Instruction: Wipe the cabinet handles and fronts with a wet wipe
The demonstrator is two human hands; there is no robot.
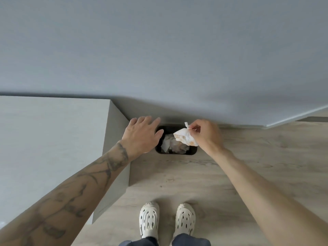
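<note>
My right hand [205, 133] pinches a crumpled white wet wipe [185, 138] with brownish stains by its top corner. The wipe hangs over a small dark bin [193, 151] that stands on the floor against the wall and holds several crumpled wipes [173, 143]. Fingers spread and straight, my left hand [142, 133] hovers over the bin's left edge and holds nothing. A pale grey cabinet [53, 139] fills the left side, its side panel [115, 166] under my left forearm. No cabinet handle is in view.
A plain grey wall [159, 50] fills the upper half. The wood-look floor [257, 157] spreads to the right and toward me. My feet in cream perforated clogs [167, 218] stand just before the bin.
</note>
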